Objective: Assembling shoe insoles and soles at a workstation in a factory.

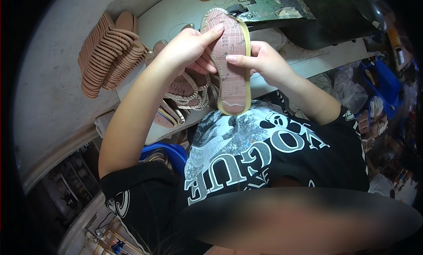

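Observation:
An insole (231,74) with a pinkish, lined face and a pale yellow-cream strip along its edge is held up lengthwise before my chest. My left hand (191,48) grips its left edge near the upper end, thumb flat on the face and fingers curled behind. At the right edge, about mid-length, my right hand (264,63) pinches it with the thumb on top; the other fingers are mostly hidden behind. Pale stitching or gathering shows around the toe rim. Below my left hand lies a loose pile of similar edged insoles (183,90), partly covered by my wrist.
Stacked plain tan insoles (105,57) stand by the wall at the left. A worn green machine (277,10) sits at the back of the white table (165,17). A blue tub (176,153) holds more pieces below the table. Plastic bags (350,85) and a blue basket (385,85) lie right.

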`<state>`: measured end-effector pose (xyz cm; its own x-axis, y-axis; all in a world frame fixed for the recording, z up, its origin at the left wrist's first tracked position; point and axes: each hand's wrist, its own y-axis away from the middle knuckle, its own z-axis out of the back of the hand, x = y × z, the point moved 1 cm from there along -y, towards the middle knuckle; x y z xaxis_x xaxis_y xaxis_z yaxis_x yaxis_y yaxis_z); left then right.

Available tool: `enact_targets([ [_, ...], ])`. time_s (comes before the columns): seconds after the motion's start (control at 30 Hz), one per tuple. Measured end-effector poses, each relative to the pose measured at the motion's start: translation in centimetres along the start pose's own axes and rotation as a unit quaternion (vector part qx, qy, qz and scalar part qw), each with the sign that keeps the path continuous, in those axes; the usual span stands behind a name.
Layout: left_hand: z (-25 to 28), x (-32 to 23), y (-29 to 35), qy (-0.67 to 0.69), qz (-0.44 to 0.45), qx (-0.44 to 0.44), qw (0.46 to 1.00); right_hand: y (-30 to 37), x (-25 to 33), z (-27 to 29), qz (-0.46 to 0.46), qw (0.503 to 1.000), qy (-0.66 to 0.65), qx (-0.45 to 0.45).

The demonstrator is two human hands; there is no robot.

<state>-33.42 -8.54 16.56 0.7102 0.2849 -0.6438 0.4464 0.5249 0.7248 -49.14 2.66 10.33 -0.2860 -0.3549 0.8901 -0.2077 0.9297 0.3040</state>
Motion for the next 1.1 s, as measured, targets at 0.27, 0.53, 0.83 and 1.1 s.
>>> enact_targets([
  [0.27, 0.1, 1.6, -0.5, 0.091, -0.02, -0.012, 0.996, -2.4, 1.3, 1.7, 0.082, 0.992, 0.055, -0.084],
  [0.53, 0.3, 2.0, -1.4, 0.193, -0.053, -0.091, 0.976, 3.4, -0.8, 1.8, -0.095, 0.992, 0.042, 0.071],
  [0.83, 2.6, -0.1, -1.8, 0.15, -0.025, -0.047, 0.987, 4.8, -1.0, -1.3, -0.022, 0.988, -0.152, -0.032],
  [1.1, 6.0, -0.2, -5.2, -0.11, -0.175, -0.168, 0.964, 3.2, 0.1, -2.8, 0.024, 0.974, -0.203, -0.095],
])
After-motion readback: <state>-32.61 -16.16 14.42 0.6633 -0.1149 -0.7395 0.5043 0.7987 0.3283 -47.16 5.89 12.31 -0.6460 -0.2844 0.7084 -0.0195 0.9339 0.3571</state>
